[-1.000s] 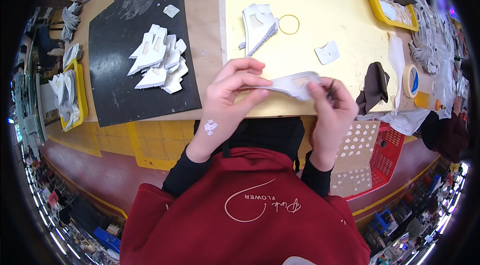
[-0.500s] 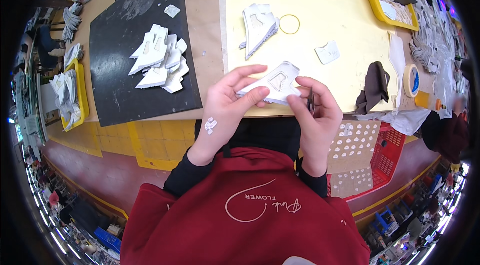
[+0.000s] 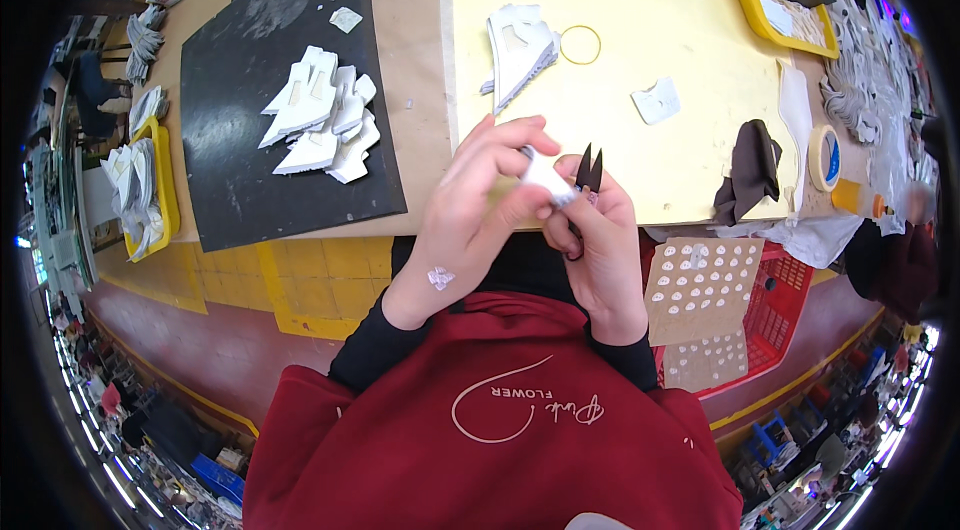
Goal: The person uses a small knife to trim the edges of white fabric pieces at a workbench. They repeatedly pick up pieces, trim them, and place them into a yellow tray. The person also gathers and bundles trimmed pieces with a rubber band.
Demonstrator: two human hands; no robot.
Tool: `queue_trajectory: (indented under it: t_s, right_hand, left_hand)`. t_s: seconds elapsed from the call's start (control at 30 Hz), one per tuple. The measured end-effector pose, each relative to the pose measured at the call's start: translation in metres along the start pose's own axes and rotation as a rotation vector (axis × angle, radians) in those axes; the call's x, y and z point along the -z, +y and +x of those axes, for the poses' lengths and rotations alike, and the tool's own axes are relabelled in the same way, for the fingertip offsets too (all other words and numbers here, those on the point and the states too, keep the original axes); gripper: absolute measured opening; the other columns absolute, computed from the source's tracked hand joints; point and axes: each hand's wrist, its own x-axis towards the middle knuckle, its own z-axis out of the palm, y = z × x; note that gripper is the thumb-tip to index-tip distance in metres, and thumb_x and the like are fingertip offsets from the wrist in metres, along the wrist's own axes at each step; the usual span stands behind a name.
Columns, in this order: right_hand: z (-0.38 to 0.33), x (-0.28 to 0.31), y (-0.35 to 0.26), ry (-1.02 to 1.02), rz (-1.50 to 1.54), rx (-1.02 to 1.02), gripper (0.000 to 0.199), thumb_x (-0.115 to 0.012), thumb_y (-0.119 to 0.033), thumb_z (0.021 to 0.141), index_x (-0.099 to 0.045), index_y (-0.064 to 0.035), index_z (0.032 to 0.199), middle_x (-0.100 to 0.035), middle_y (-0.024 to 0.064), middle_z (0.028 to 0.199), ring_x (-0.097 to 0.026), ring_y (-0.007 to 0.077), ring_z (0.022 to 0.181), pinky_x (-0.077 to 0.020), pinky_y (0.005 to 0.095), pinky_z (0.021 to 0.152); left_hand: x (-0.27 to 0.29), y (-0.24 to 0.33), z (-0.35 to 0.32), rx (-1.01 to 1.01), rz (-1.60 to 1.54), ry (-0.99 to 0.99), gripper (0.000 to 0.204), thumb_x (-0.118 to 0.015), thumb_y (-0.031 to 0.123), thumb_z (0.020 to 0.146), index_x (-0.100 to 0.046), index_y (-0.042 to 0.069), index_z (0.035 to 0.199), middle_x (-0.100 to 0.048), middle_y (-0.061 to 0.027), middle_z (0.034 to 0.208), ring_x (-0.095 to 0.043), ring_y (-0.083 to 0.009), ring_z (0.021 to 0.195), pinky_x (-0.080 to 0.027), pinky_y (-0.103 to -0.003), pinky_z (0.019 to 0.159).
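Centre of the frame, both hands meet just above the red apron. The left hand pinches a small white cut piece, its fingers curled narrow over the top edge, thumb beneath. The right hand holds black snips, blades pointing up and slightly parted, right beside the white piece (touching or not, hard to tell). The piece sits between the two sets of fingers, over the near edge of the yellow cutting mat. Upper left, a heap of white pieces lies on a black mat. Upper centre, another white stack beside a rubber band. Right, a tape roll on the table.
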Motion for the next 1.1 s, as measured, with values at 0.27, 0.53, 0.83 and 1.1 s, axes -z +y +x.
queue_trajectory:
  t_s: [0.27, 0.53, 0.83, 1.1]
  right_hand:
    - [-0.014, -0.007, -0.016, 0.049, -1.058, 0.609, 0.039, -0.066, 0.001, 0.087, -0.064, -0.0033, 0.125, -0.057, 0.0052, 0.087, -0.054, 0.0125, 0.072, -0.0419, 0.0222, 0.062]
    - [-0.012, -0.012, -0.014, 0.015, -1.190, 0.726, 0.041, -0.069, 0.004, 0.083, -0.066, -0.0034, 0.123, -0.062, 0.0089, 0.082, -0.062, 0.0175, 0.066, -0.0494, 0.0270, 0.060]
    - [-0.011, -0.014, -0.011, 0.028, -1.115, 0.711, 0.037, -0.069, 0.005, 0.083, -0.067, -0.0037, 0.119, -0.062, 0.0084, 0.080, -0.062, 0.0160, 0.066, -0.0490, 0.0269, 0.059]
    - [-0.010, -0.011, -0.011, -0.041, -1.016, 0.652, 0.028, -0.064, 0.008, 0.087, -0.071, -0.0027, 0.113, -0.063, 0.0060, 0.084, -0.059, 0.0120, 0.072, -0.0456, 0.0226, 0.063]
  left_hand:
    - [0.006, -0.009, -0.004, 0.071, 0.002, 0.119, 0.016, -0.068, 0.004, 0.088, -0.052, 0.002, 0.092, -0.066, -0.0104, 0.106, -0.063, -0.0214, 0.095, -0.049, -0.030, 0.084]
    - [0.001, -0.002, -0.002, -0.011, 0.080, 0.150, 0.023, -0.071, -0.004, 0.077, -0.050, 0.004, 0.083, -0.068, -0.0083, 0.096, -0.063, -0.0252, 0.088, -0.050, -0.034, 0.077]
    - [0.003, -0.002, 0.000, -0.075, 0.123, 0.140, 0.024, -0.071, -0.004, 0.075, -0.050, 0.005, 0.082, -0.068, -0.0077, 0.093, -0.063, -0.0256, 0.087, -0.051, -0.034, 0.075]
    - [0.003, 0.001, 0.000, -0.078, 0.181, 0.151, 0.024, -0.071, -0.004, 0.074, -0.050, 0.006, 0.080, -0.068, -0.0072, 0.093, -0.063, -0.0259, 0.087, -0.051, -0.035, 0.078]
